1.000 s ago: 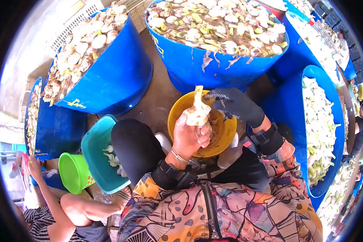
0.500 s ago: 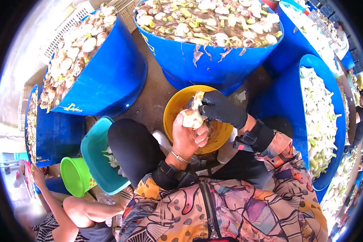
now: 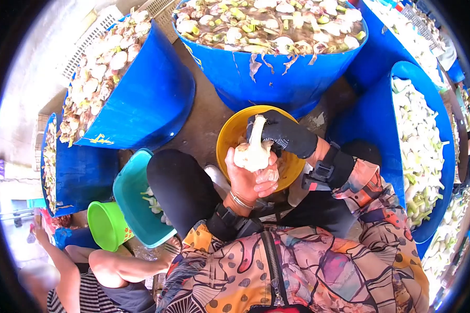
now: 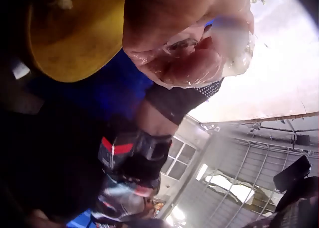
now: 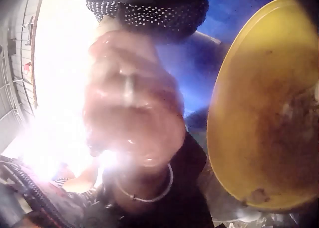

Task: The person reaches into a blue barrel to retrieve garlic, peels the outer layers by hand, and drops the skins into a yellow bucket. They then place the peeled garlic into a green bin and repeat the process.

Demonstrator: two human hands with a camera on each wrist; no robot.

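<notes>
My bare left hand [image 3: 247, 183] grips a white garlic bulb [image 3: 252, 158], its thick stem pointing up. In a black glove with white dots, my right hand [image 3: 288, 135] has its fingers curled at the stem and upper side of the bulb, partly hidden behind it. Both hands are over a yellow basin [image 3: 293, 169]. The left wrist view shows the wet, curled fingers [image 4: 194, 63] of my left hand around the bulb. From the right wrist, the dotted glove [image 5: 154, 11] appears beyond the left hand, beside the yellow basin [image 5: 239, 113].
A blue barrel [image 3: 277, 78] full of garlic in murky water stands ahead. More blue barrels heaped with garlic stand left [image 3: 146, 94] and right [image 3: 371, 115]. By my left knee are a teal tub [image 3: 124, 180] with several bulbs and a green bucket [image 3: 102, 227]. A person sits at lower left.
My gloved right hand has come in from beside the bulb, worked at its stem, and now lies at its upper side. The bulb looks whiter, and the left hand keeps its hold.
</notes>
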